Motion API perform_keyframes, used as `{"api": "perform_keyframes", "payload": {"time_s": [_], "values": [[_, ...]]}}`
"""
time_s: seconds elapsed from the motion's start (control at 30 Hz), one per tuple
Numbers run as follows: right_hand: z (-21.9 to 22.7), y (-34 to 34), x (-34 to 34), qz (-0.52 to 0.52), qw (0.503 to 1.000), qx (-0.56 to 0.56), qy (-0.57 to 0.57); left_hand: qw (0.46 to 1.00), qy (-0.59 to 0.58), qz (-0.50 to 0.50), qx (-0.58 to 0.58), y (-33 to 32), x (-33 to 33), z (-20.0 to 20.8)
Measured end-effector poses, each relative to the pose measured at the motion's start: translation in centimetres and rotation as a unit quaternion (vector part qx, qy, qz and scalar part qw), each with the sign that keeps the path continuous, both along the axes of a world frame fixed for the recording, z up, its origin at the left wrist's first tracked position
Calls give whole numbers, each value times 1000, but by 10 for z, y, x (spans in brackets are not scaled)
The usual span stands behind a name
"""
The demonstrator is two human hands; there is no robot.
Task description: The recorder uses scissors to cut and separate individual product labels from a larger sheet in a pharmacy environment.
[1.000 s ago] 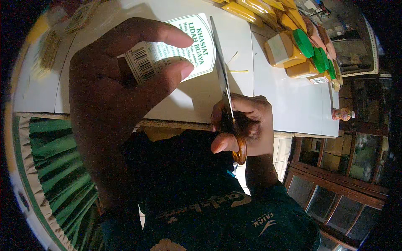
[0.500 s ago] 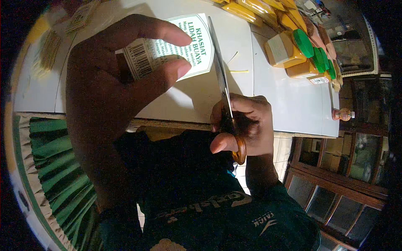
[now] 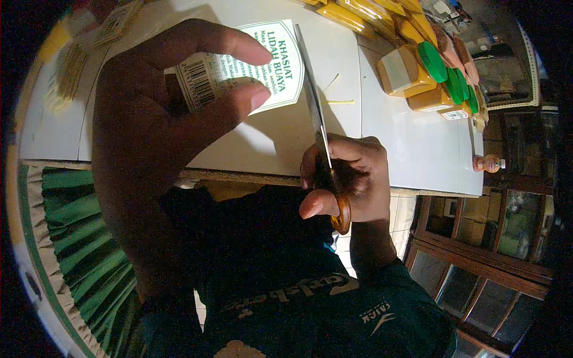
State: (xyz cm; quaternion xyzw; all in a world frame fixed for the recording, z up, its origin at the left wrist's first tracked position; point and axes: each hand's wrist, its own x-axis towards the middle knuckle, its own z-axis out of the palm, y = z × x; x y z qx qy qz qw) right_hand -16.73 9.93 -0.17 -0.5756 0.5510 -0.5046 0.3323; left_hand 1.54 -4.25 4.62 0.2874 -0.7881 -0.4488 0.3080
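Note:
My left hand point(image 3: 173, 101) grips a white paper label point(image 3: 290, 77) with green print, a green border and a barcode. Thumb and forefinger curl around its edges. In my right hand point(image 3: 361, 170) is a pair of scissors point(image 3: 314, 98) with amber-brown handles, the thumb through one loop. The blades point away from me and run along the label's right edge; they look almost closed. Two thin yellowish paper strips point(image 3: 341, 102) lie on the white table point(image 3: 412, 143) just right of the blades.
Yellow-orange jars with green lids point(image 3: 432, 62) and yellow packets point(image 3: 346, 18) stand at the far right. A small bottle point(image 3: 489, 163) sits at the table's right edge. Stacked labels point(image 3: 67, 77) lie far left. Green pleated cloth point(image 3: 83, 232) hangs at left; a glass-fronted cabinet point(image 3: 477, 280) stands right.
The label and my left hand have shifted very slightly left. My right hand and the scissors stay nearly in place.

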Motion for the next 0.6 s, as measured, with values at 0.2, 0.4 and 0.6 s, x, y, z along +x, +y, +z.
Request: {"api": "perform_keyframes", "payload": {"time_s": [0.2, 0.4, 0.6], "values": [[5, 1, 1, 5, 999, 38, 5, 1000, -2, 7, -12, 1, 0, 1], [4, 0, -1, 8, 999, 29, 39, 1000, -3, 5, 0, 1, 1, 2], [5, 0, 2, -3, 1000, 21, 13, 1000, -1, -3, -12, 0, 2, 2]]}}
